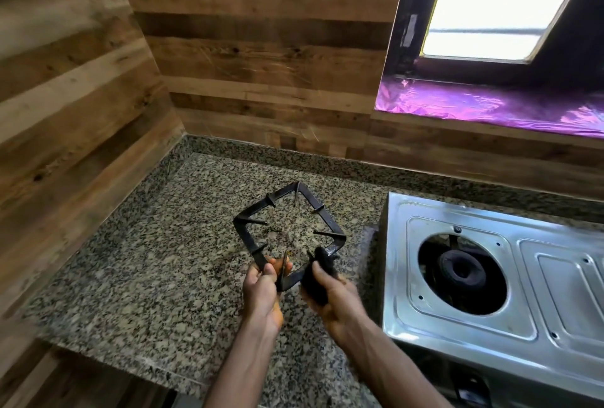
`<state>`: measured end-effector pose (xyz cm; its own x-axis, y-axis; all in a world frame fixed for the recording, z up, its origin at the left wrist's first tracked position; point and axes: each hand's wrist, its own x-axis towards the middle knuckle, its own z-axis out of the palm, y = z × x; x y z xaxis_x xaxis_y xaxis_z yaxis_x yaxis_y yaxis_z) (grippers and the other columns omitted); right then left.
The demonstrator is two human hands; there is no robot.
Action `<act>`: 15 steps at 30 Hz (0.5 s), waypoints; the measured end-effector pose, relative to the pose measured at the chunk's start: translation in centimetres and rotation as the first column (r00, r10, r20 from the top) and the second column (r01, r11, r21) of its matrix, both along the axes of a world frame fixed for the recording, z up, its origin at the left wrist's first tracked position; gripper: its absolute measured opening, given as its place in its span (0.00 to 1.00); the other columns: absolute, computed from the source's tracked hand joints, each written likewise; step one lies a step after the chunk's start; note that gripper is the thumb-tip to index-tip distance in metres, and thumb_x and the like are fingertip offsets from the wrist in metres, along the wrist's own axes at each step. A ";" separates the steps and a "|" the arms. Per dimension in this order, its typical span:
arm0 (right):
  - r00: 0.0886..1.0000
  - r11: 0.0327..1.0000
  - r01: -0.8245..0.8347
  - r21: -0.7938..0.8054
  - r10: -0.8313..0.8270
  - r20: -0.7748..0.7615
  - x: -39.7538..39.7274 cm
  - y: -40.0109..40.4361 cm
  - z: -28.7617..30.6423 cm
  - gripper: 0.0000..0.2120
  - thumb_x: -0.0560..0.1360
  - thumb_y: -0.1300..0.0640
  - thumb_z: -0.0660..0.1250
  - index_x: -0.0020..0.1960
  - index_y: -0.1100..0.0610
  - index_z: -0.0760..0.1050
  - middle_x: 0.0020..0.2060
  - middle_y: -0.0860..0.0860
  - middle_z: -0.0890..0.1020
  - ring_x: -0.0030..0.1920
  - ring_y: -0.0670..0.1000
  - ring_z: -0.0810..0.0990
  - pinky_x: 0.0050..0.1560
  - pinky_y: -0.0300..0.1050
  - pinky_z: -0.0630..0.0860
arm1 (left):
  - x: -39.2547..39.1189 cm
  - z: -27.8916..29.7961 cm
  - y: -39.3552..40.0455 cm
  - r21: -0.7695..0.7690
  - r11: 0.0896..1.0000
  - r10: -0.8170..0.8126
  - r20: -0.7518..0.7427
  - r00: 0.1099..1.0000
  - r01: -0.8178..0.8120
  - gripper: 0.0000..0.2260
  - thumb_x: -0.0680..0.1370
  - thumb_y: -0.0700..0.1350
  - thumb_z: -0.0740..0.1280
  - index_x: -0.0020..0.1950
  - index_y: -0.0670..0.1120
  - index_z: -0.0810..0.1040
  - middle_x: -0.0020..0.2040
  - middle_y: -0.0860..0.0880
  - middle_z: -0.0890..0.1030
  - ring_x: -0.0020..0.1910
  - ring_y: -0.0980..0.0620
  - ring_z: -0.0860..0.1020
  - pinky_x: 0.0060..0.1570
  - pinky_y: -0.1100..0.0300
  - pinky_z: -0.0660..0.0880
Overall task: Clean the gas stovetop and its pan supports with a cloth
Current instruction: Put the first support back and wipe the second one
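Wood-plank walls are meeting at the corner behind a speckled granite countertop (137, 276), with a barred window (496, 5) above a purple-lined sill (490, 106) at the right. A person is holding a black square pan support (289, 234) tilted above the counter, its far corner pointing toward the wall corner and its near corner sitting between the two hands. The left hand (263, 293) is gripping the near-left bar, fingers curled around it. The right hand (330, 290) is closing around a dark cloth (318, 272) and pressing it onto the near-right bar, so the cloth is lying just right of the left hand's grip. That bar is running away and to the right from the fingers, so a wipe would probably travel along it toward the right corner. The steel gas stovetop (490, 280) is sitting just to the right, its burner (462, 270) exposed with no support on it. Nothing is standing between the hands and the support's remaining bars.
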<state>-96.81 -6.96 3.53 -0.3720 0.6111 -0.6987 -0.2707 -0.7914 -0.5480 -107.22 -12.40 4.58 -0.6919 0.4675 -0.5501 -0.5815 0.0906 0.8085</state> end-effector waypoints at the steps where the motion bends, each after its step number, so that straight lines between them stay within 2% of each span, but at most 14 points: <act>1: 0.999 0.999 -0.040 0.010 0.040 0.026 -0.6 -0.6 0.0 0.12 0.74 0.63 0.73 0.56 0.64 0.79 0.46 0.58 0.87 0.51 0.57 0.84 0.54 0.52 0.81 | 0.4 0.0 0.1 -0.017 1.000 -0.022 -0.005 1.000 0.022 0.08 0.84 0.37 0.56 0.57 0.40 0.73 0.49 0.41 0.82 0.47 0.50 0.80 0.52 0.55 0.75; 2: 0.997 0.998 -0.055 0.023 0.054 0.058 -1.2 -1.1 0.0 0.11 0.73 0.63 0.74 0.55 0.64 0.80 0.45 0.57 0.87 0.50 0.56 0.84 0.53 0.51 0.81 | 0.8 0.1 0.2 -0.033 0.999 -0.031 -0.031 0.999 0.030 0.07 0.84 0.37 0.56 0.56 0.42 0.74 0.49 0.42 0.82 0.47 0.51 0.80 0.52 0.55 0.75; 5: 0.994 0.997 -0.041 0.070 0.033 0.108 -2.1 -1.8 -0.5 0.13 0.73 0.63 0.75 0.56 0.63 0.80 0.44 0.57 0.87 0.46 0.54 0.85 0.48 0.48 0.82 | 1.2 0.5 0.4 -0.048 0.999 -0.017 -0.125 0.992 0.011 0.09 0.84 0.38 0.57 0.51 0.45 0.76 0.48 0.45 0.82 0.46 0.55 0.79 0.44 0.62 0.73; 9: 0.988 0.987 -0.132 0.092 0.124 0.090 -1.6 -2.0 -0.8 0.12 0.73 0.62 0.75 0.56 0.63 0.81 0.45 0.56 0.87 0.49 0.55 0.86 0.50 0.48 0.82 | 0.6 0.7 0.4 -0.070 0.997 -0.026 -0.111 0.993 0.019 0.10 0.84 0.39 0.57 0.58 0.40 0.77 0.51 0.44 0.83 0.46 0.54 0.80 0.39 0.62 0.72; 11: 0.998 0.998 -0.034 0.048 0.031 0.052 -1.4 -0.8 -0.7 0.12 0.73 0.62 0.75 0.56 0.63 0.81 0.47 0.58 0.87 0.49 0.56 0.85 0.48 0.49 0.81 | 0.8 0.7 0.3 -0.052 0.998 -0.050 -0.076 0.996 0.046 0.10 0.84 0.39 0.57 0.61 0.40 0.75 0.53 0.43 0.83 0.46 0.54 0.80 0.44 0.60 0.73; 13: 0.996 0.997 0.071 0.026 -0.072 0.048 -1.4 0.0 -0.7 0.12 0.74 0.63 0.74 0.56 0.64 0.80 0.47 0.59 0.87 0.49 0.56 0.85 0.48 0.48 0.81 | 1.2 0.8 0.4 -0.053 0.998 -0.049 -0.068 0.996 0.046 0.09 0.84 0.39 0.57 0.62 0.40 0.72 0.53 0.44 0.83 0.48 0.53 0.79 0.55 0.57 0.71; 15: 0.998 0.999 0.014 0.045 -0.017 0.066 -1.7 -0.8 -0.6 0.11 0.74 0.64 0.73 0.56 0.63 0.80 0.46 0.57 0.87 0.49 0.56 0.85 0.51 0.49 0.82 | 1.3 0.8 0.6 -0.067 0.997 -0.036 -0.040 0.999 0.033 0.12 0.84 0.40 0.58 0.67 0.41 0.69 0.56 0.42 0.81 0.52 0.48 0.79 0.59 0.53 0.72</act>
